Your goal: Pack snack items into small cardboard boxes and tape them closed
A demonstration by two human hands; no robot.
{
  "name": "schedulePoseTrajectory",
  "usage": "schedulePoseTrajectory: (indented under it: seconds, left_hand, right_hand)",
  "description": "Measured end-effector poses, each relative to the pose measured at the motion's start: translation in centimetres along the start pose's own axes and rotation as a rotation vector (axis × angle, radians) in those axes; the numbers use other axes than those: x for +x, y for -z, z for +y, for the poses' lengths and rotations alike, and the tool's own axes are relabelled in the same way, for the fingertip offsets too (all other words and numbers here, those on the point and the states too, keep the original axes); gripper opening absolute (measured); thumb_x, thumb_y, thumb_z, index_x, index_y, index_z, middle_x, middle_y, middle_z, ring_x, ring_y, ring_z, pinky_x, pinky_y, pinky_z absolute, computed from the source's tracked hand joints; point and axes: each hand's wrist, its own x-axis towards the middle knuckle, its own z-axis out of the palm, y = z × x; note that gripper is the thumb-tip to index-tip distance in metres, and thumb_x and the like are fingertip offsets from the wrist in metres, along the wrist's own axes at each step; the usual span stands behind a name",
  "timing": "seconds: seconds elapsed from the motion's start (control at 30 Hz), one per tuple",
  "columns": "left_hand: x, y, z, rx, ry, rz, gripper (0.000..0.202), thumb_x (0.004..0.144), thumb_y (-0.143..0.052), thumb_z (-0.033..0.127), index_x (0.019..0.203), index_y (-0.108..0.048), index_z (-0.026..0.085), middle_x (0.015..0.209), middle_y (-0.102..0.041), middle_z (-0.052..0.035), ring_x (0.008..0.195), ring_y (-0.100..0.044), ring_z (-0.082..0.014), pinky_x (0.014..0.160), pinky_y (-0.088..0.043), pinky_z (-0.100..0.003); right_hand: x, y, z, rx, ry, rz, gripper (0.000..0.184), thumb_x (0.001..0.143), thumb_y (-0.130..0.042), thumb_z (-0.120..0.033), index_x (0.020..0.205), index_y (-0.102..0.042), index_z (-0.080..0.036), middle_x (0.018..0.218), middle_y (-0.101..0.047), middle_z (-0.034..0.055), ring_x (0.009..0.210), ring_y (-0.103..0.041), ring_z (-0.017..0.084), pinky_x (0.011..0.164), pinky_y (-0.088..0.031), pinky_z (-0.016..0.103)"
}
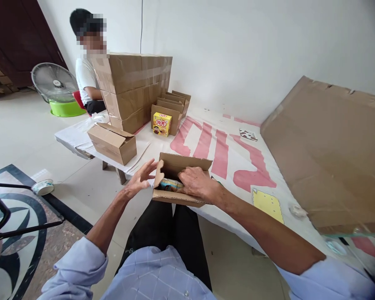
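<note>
An open cardboard box (pixel 183 198) rests at the table's near edge, above my lap. Inside it, at the left, lies a colourful printed packet (pixel 168 184) in blue, white and orange. My right hand (pixel 197 182) reaches down into the box with curled fingers on the packet's right end; its fingertips are partly hidden. At the box's left end is my left hand (pixel 141 180), fingers spread and their tips by the end flap (pixel 159 174). Whether they press on the flap is hard to see.
A closed carton (pixel 112 141) and a yellow printed box (pixel 161 124) stand on the table (pixel 217 152). Behind them are open cartons (pixel 175 102) and a taped carton stack (pixel 140 83). A large cardboard sheet (pixel 328 154) leans at right. Another person (pixel 89 79) sits beyond, near a fan (pixel 54 83).
</note>
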Motion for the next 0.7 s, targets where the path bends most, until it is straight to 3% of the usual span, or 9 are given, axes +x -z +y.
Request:
schedulePoseTrajectory:
  seconds: [0.07,0.13,0.2,0.37,0.47,0.63,0.7]
  left_hand:
    - [-0.4,0.1,-0.5,0.123,0.028,-0.077,0.135,0.065,-0.097,0.072,0.176,-0.029,0.036,0.181,-0.034,-0.0147,0.168,-0.026,-0.0476,0.125,-0.044,-0.060]
    - [-0.6,-0.1,-0.9,0.287,0.073,-0.096,0.144,0.062,-0.103,0.062,0.178,-0.021,0.035,0.183,-0.028,-0.0150,0.168,-0.026,-0.0485,0.126,-0.044,-0.060]
    - [-0.6,-0.5,-1.1,0.383,0.080,-0.091,0.143,0.066,-0.102,0.057,0.178,-0.017,0.034,0.184,-0.025,-0.0155,0.167,-0.028,-0.0484,0.126,-0.045,-0.060]
    - [-0.4,-1.0,-1.8,0.388,0.025,-0.077,0.139,0.070,-0.098,0.059,0.179,-0.017,0.028,0.179,-0.032,-0.0193,0.164,-0.035,-0.0481,0.123,-0.050,-0.058]
    - [0.6,-0.4,-2.1,0.364,0.031,-0.063,0.137,0.068,-0.098,0.059,0.177,-0.022,0.027,0.175,-0.039,-0.0191,0.161,-0.039,-0.0480,0.123,-0.050,-0.060]
    - [4.1,0.8,-1.8,0.326,0.075,-0.043,0.133,0.064,-0.100,0.050,0.173,-0.031,0.022,0.171,-0.046,-0.0198,0.158,-0.045,-0.0462,0.120,-0.053,-0.056]
    - [5.7,0.9,-1.8,0.344,0.082,-0.054,0.133,0.063,-0.100,0.047,0.173,-0.031,0.021,0.170,-0.047,-0.0198,0.159,-0.043,-0.0457,0.122,-0.051,-0.056]
  right_hand:
    - [0.2,-0.3,-0.1,0.007,0.002,-0.033,0.038,0.105,-0.065,-0.041,0.115,-0.082,-0.009,0.114,-0.081,0.0236,0.111,-0.076,0.037,0.087,-0.054,0.039]
    - [0.3,-0.6,-0.4,0.010,0.005,-0.045,0.030,0.105,-0.061,-0.028,0.117,-0.082,-0.010,0.114,-0.081,0.0233,0.111,-0.077,0.036,0.089,-0.053,0.040]
    - [0.6,-1.0,-0.6,0.023,0.017,-0.039,0.029,0.104,-0.059,-0.022,0.119,-0.081,-0.010,0.117,-0.081,0.0228,0.114,-0.076,0.036,0.092,-0.052,0.040]
    - [1.0,-1.8,0.2,0.089,-0.002,0.012,0.028,0.103,-0.056,-0.019,0.115,-0.080,-0.012,0.116,-0.081,0.0198,0.111,-0.076,0.032,0.090,-0.051,0.037]
    - [0.1,-0.9,2.5,0.235,-0.080,0.222,0.024,0.101,-0.056,-0.016,0.107,-0.079,-0.016,0.112,-0.082,0.0138,0.101,-0.076,0.026,0.082,-0.048,0.032]
    - [-4.1,2.1,8.1,0.595,-0.204,0.782,0.024,0.099,-0.052,-0.017,0.094,-0.076,-0.018,0.090,-0.079,0.0055,0.080,-0.068,0.018,0.074,-0.046,0.029]
    - [-5.3,2.7,9.5,0.629,-0.193,0.837,0.025,0.097,-0.052,-0.018,0.091,-0.076,-0.018,0.089,-0.079,0.0051,0.081,-0.068,0.018,0.076,-0.047,0.030]
